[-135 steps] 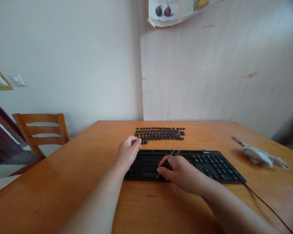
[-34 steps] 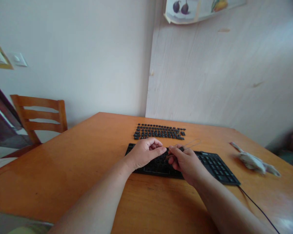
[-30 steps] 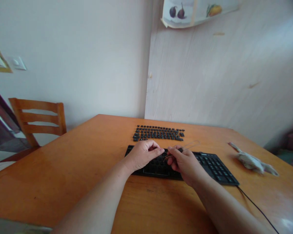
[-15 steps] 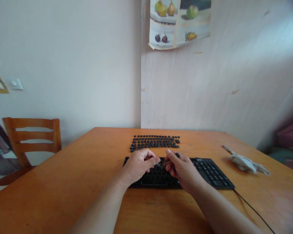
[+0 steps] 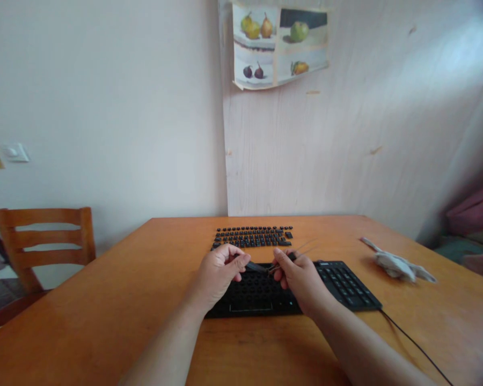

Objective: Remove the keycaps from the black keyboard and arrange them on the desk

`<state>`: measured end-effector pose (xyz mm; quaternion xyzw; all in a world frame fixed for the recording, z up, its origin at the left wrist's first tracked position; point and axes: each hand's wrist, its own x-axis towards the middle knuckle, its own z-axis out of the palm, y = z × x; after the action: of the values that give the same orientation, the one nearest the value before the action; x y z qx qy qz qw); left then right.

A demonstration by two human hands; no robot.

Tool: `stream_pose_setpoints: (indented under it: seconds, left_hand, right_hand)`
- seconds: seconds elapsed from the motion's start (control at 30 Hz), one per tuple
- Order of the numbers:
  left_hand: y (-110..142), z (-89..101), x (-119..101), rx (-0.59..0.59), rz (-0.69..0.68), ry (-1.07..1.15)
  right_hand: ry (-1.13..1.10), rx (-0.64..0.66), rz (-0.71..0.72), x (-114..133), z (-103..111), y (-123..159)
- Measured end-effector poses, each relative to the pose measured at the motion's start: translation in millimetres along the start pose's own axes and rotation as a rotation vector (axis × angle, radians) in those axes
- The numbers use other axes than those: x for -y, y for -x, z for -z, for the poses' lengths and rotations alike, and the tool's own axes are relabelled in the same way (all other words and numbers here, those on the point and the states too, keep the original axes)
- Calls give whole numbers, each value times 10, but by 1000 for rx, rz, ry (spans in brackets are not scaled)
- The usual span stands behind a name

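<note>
My left hand (image 5: pixel 221 276) is closed, pinching one end of a long dark keycap (image 5: pixel 256 265) that looks like a space bar. My right hand (image 5: pixel 298 279) is closed around a wire keycap puller (image 5: pixel 292 256); its thin wires stick out behind the fingers, and its near end meets the right end of the keycap. Both hands are above a black keyboard (image 5: pixel 261 305). Most of the keyboard's main section is bare of keys, while the number pad (image 5: pixel 348 281) on the right has its keys on. Fingers hide part of the puller.
Behind the keyboard, rows of loose black keycaps (image 5: pixel 253 236) lie on the wooden table (image 5: pixel 145 289). A crumpled greyish cloth or glove (image 5: pixel 398 266) lies at right. The keyboard cable (image 5: pixel 416 346) runs to the front right. A wooden chair (image 5: pixel 48 238) stands at left.
My left hand has moved slightly left, away from the right hand, and more of the long keycap shows between them. The camera view has tilted up and turned slightly right.
</note>
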<state>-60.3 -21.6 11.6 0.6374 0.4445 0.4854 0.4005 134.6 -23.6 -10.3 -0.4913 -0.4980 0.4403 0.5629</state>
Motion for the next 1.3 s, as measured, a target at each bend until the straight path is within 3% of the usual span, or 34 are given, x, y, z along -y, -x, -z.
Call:
stream_pose_setpoints:
  seconds: [0.17,0.33,0.5,0.7,1.0,1.3]
  left_hand:
    - [-45,124,15,-183,5,180]
    - [-68,136,54,-210,-15,277]
    - [-70,118,57,-214,-3,291]
    - [-48,84,45,-147,14,261]
    - [-36,62,31,-74,41,282]
    - [-34,87,50,-32,10,333]
  right_hand:
    - [-103,-117,4,20,81,-77]
    - [-46,-240,150,19,118,-106]
    - [-104,-120,184,-2,69,-78]
    - [31,40,203,4,17,-10]
    - [47,16,242,63,-7,8]
    - [52,17,271,-38,-1,-36]
